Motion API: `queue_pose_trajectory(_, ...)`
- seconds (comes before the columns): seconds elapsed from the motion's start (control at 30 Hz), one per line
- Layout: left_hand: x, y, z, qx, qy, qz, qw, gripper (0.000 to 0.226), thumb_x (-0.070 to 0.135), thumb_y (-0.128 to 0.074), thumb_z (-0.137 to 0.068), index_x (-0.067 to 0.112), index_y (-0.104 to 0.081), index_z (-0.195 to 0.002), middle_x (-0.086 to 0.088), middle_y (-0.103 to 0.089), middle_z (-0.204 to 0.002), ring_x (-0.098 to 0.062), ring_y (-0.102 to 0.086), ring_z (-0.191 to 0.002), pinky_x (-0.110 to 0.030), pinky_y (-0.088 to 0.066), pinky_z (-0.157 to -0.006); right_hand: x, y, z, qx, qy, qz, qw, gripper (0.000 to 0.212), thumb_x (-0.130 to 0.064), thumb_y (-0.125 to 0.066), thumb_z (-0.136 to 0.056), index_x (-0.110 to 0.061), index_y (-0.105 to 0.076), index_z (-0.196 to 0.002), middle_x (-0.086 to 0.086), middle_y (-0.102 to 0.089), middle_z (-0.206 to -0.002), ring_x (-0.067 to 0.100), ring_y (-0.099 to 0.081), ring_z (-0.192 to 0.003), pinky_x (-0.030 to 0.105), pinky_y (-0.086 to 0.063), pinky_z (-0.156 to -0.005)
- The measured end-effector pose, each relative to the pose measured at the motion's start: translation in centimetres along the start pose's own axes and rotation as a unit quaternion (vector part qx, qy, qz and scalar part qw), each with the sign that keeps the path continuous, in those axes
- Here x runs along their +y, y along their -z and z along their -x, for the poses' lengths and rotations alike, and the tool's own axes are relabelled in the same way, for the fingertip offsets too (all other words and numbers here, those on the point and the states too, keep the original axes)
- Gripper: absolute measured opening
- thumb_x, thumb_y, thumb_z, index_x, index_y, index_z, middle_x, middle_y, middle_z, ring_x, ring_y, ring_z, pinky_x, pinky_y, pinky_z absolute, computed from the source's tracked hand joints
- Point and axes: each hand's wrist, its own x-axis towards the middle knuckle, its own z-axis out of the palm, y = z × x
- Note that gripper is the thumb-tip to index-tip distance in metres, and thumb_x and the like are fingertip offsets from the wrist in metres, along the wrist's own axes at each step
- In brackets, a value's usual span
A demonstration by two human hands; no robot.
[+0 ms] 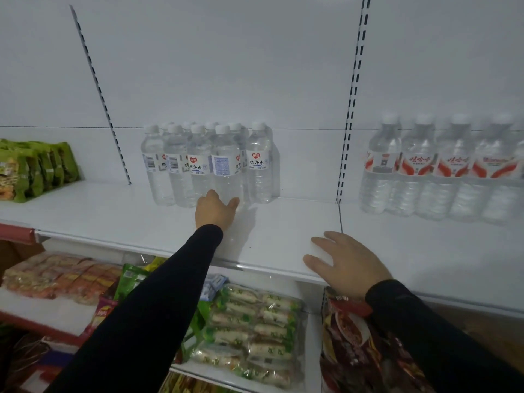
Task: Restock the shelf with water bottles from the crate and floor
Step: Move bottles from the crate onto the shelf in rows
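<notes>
Fingers [211, 194] grip upright bottle [226, 165] (cap up).

Shop shelving in dim, bluish light

A plain white metal back panel [226, 66] rises behind a white metal shelf [283, 222], crossed by two slotted upright rails [353, 95]. A red price strip [17, 232] edges the left bay; lower white shelf [34, 310] sits beneath.
</notes>
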Motion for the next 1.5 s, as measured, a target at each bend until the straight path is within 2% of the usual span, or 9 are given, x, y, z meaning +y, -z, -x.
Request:
queue_pose_trajectory(0.2,-0.4,4.7,7.6,-0.018,-0.081,0.028,0.996,0.047,0.046,-0.057,-0.093,0.014,-0.059,-0.126,-0.004,-0.065,-0.117,-0.015,-0.057,-0.100,-0.027,-0.041,-0.085,-0.3,0.3,0.7,0.056,0.042,-0.038,0.997,0.061,-0.055,-0.041,-0.099,-0.019,-0.042,-0.149,0.003,-0.036,-0.156,0.019,-0.032,-0.143,0.028,-0.022,-0.115)
queue_pose_trajectory(0.43,-5.6,5.8,20.0,0.000,-0.115,0.059,0.992,0.038,0.043,-0.059,-0.093,0.018,-0.064,-0.122,0.007,-0.065,-0.114,-0.006,-0.060,-0.102,-0.015,-0.044,-0.081,0.3,-3.9,7.2,0.285,0.246,-0.031,0.926,0.045,-0.035,-0.050,-0.095,-0.004,-0.065,-0.124,0.017,-0.062,-0.126,0.029,-0.060,-0.111,0.035,-0.049,-0.091)
queue_pose_trajectory(0.53,-10.3,2.8,25.0,-0.110,-0.103,-0.036,0.988,0.045,0.045,-0.057,-0.094,0.016,-0.059,-0.128,0.001,-0.062,-0.123,-0.013,-0.058,-0.111,-0.025,-0.046,-0.086,1.9,-10.2,12.5,0.210,0.235,-0.082,0.946,0.044,-0.035,-0.051,-0.095,-0.004,-0.065,-0.123,0.016,-0.061,-0.126,0.028,-0.058,-0.113,0.036,-0.048,-0.094)
queue_pose_trajectory(0.67,-16.0,-2.2,31.2,-0.304,-0.035,-0.119,0.945,0.057,0.050,-0.053,-0.094,0.018,-0.047,-0.141,-0.005,-0.050,-0.141,-0.020,-0.050,-0.124,-0.028,-0.041,-0.095,4.6,-19.9,20.1,-0.074,0.078,-0.120,0.987,0.068,-0.061,-0.038,-0.090,-0.014,-0.058,-0.135,0.008,-0.052,-0.140,0.026,-0.052,-0.127,0.035,-0.044,-0.104)
queue_pose_trajectory(0.77,-18.9,-5.3,34.1,-0.401,0.004,-0.158,0.902,0.054,0.046,-0.052,-0.096,0.018,-0.046,-0.141,-0.007,-0.049,-0.143,-0.023,-0.049,-0.126,-0.027,-0.038,-0.096,6.2,-25.7,24.0,-0.220,-0.028,-0.141,0.965,0.097,-0.087,-0.019,-0.077,-0.023,-0.047,-0.144,0.001,-0.043,-0.149,0.019,-0.044,-0.134,0.028,-0.035,-0.107)
queue_pose_trajectory(0.87,-22.0,-8.4,36.2,-0.470,0.015,-0.180,0.864,0.045,0.048,-0.049,-0.097,0.020,-0.054,-0.131,-0.010,-0.060,-0.126,-0.027,-0.060,-0.109,-0.027,-0.046,-0.084,6.5,-30.2,26.5,-0.314,-0.109,-0.154,0.931,0.077,-0.073,-0.035,-0.091,-0.026,-0.033,-0.151,-0.002,-0.030,-0.158,0.019,-0.033,-0.143,0.030,-0.031,-0.112)
queue_pose_trajectory(0.93,-24.0,-10.1,37.4,-0.496,0.014,-0.190,0.847,0.041,0.048,-0.048,-0.097,0.023,-0.053,-0.130,-0.011,-0.062,-0.122,-0.029,-0.061,-0.104,-0.028,-0.044,-0.076,6.6,-32.8,27.9,-0.347,-0.155,-0.164,0.910,0.065,-0.060,-0.042,-0.097,-0.027,-0.033,-0.151,-0.001,-0.029,-0.159,0.019,-0.035,-0.142,0.031,-0.033,-0.111)
queue_pose_trajectory(1.17,-28.6,-16.5,40.3,-0.551,0.012,-0.214,0.806,0.059,0.033,-0.045,-0.100,0.014,-0.024,-0.152,-0.014,-0.035,-0.152,-0.030,-0.041,-0.133,-0.029,-0.035,-0.100,7.7,-40.2,30.6,-0.399,-0.240,-0.192,0.864,0.057,-0.056,-0.048,-0.096,-0.023,-0.042,-0.143,0.005,-0.046,-0.145,0.022,-0.051,-0.123,0.034,-0.043,-0.098)
queue_pose_trajectory(1.5,-32.5,-27.9,38.0,-0.557,-0.019,-0.374,0.741,0.050,0.015,-0.047,-0.096,-0.003,-0.033,-0.140,-0.026,-0.047,-0.136,-0.039,-0.050,-0.123,-0.044,-0.045,-0.095,5.9,-50.0,30.4,-0.409,-0.257,-0.320,0.815,0.061,-0.041,-0.060,-0.095,-0.019,-0.039,-0.148,0.005,-0.043,-0.149,0.020,-0.050,-0.130,0.033,-0.044,-0.104)
